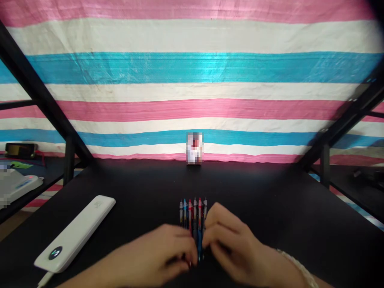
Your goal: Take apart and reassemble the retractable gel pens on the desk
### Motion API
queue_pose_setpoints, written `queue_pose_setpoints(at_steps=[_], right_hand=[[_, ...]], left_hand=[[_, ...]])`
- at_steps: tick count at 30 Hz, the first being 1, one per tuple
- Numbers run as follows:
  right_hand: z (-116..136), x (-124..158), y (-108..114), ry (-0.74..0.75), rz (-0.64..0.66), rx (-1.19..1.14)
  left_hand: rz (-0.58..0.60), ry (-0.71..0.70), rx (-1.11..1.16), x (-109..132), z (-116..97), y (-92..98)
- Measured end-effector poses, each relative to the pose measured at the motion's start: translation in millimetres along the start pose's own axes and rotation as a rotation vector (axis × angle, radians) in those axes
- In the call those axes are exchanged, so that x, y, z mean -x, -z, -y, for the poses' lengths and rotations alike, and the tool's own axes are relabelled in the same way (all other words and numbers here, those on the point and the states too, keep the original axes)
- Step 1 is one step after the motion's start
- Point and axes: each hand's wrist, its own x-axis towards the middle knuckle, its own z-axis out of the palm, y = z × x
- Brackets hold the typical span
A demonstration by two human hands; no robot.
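Several pens (193, 214) with red, blue and grey parts lie side by side in a bundle on the black table (270, 208), tips pointing away from me. My left hand (163, 250) curls around the near end of the bundle from the left. My right hand (229, 244) closes on it from the right, fingers bent over the pens. Both hands press the bundle together; the near ends of the pens are hidden under my fingers. A pale bracelet (297, 266) sits on my right wrist.
A white power bank (76, 232) with a cable lies at the front left of the table. A small blurred card (195, 149) stands at the table's far edge against a pink, white and blue striped sheet (192, 68). Black frame bars (45, 100) slant at both sides.
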Motion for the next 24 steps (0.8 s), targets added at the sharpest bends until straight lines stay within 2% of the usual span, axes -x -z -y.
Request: queue_pose_setpoints(at_steps=[2,5,8,13,19,24], right_hand=[[-21,0,0,-0.121,-0.188,-0.049],[-44,1,-11,-0.197,-0.239,-0.104],[-53,4,-21,-0.282,-0.261,-0.164],[-54,11,-22,-0.365,-0.279,-0.219],[-64,16,-24,-0.482,-0.285,-0.211],[-67,18,-25,-0.559,-0.296,-0.234]], left_hand=[[0.064,0.026,0.078,-5,25,5.2],[0.057,0.087,0.002,-5,54,2.4],[0.036,0.039,-0.115,-4,68,-9.0],[-0.012,-0.04,-0.226,-12,73,-21.8],[0.003,-0.079,-0.278,-18,76,-26.6],[0.003,-0.106,-0.337,-14,80,-26.3]])
